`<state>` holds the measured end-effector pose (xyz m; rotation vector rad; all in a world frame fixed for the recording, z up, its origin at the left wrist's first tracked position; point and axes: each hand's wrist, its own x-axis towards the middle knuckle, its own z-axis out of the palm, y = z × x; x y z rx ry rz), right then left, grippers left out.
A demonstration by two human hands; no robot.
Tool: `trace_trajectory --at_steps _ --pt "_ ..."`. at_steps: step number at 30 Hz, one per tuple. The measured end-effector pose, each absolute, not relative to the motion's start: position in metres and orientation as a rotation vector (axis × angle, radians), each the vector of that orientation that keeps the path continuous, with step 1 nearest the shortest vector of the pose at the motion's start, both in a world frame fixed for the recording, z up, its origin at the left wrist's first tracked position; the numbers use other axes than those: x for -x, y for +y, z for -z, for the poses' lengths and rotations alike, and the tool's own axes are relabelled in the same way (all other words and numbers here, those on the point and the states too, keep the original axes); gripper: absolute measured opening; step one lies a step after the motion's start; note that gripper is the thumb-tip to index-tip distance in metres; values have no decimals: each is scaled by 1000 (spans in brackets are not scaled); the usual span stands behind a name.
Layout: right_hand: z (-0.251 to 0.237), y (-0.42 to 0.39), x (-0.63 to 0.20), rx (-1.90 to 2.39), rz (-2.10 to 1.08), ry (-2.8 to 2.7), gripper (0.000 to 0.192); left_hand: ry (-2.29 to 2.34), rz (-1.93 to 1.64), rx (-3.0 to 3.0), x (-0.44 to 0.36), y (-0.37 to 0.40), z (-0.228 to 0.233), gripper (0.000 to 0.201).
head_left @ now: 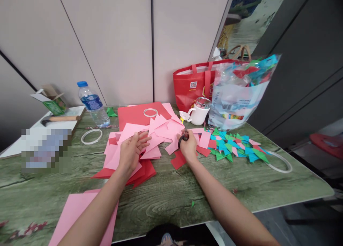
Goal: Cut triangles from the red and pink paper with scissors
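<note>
My left hand rests flat on a heap of pink paper triangles lying over red sheets on the green wood-grain table. Its fingers point right, touching the pink pieces. My right hand grips black-handled scissors, closed around the handles at the right edge of the pink heap. A small red paper piece lies just below that hand. The scissor blades are hidden among the paper.
A pile of folded green, blue and pink triangles lies right of my hands. Behind stand a white mug, a clear bag of paper, a red tote, a water bottle, tape rings and a hammer.
</note>
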<state>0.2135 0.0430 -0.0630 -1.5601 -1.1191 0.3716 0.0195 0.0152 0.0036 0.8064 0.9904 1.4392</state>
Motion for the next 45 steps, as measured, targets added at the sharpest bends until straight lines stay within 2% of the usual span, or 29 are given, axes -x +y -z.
trace_trajectory --at_steps 7,11,13,17,19,22,25,28,31,36,41,45 --pt "71 45 -210 1794 -187 -1401 34 895 -1484 -760 -23 13 -3 37" --pt "73 46 -210 1804 -147 -1438 36 902 -1406 -836 -20 14 -2 53" --pt "72 45 -210 1755 -131 -1435 38 968 -1249 -1078 -21 12 0 52" --pt "67 42 -206 1600 -113 -1423 29 1233 -1124 -1907 -22 9 16 26" --pt "66 41 -203 1520 -155 -1426 23 1258 -1069 -2257 -20 13 29 28" --pt "69 41 -198 1513 -221 -1483 25 1406 -887 -2514 -14 19 46 43" --pt "73 42 -197 1582 -228 -1543 29 1534 -768 -2572 -9 21 50 46" --pt "70 40 -197 1564 -186 -1477 29 1555 -772 -2627 -8 19 43 36" --pt "59 34 -193 1403 -182 -1351 29 1556 -933 -2692 -9 14 35 31" --pt "53 27 -186 1252 -434 -1385 22 1612 -1203 -2630 -7 12 32 35" --pt "65 34 -194 1544 -167 -1428 30 1780 -1017 -2588 -8 16 36 36" --pt "72 41 -199 1620 -128 -1500 33 1776 -916 -2657 -14 10 33 37"
